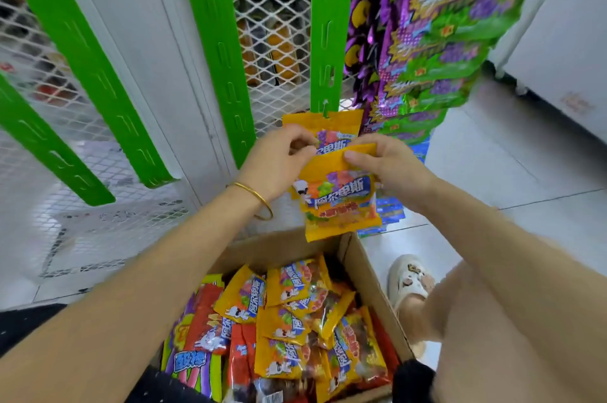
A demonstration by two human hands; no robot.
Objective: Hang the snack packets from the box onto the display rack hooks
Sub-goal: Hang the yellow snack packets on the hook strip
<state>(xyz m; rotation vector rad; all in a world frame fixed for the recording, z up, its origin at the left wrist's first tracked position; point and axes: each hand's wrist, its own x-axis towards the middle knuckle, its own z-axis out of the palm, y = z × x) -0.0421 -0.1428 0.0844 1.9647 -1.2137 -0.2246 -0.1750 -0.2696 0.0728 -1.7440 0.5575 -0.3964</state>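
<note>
Both our left hand and right hand pinch the top edge of a yellow packet just below the green strip, where a second packet hangs; the box sits below the strip, open floor to its right.

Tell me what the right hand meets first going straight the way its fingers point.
Probably the left hand: the right hand pinches the top of the held packet, fingers pointing left along it. The hung packet lies close behind; depth unclear.

Yellow packets, green strips, purple-green bags, possibly grape-patterned.
</note>
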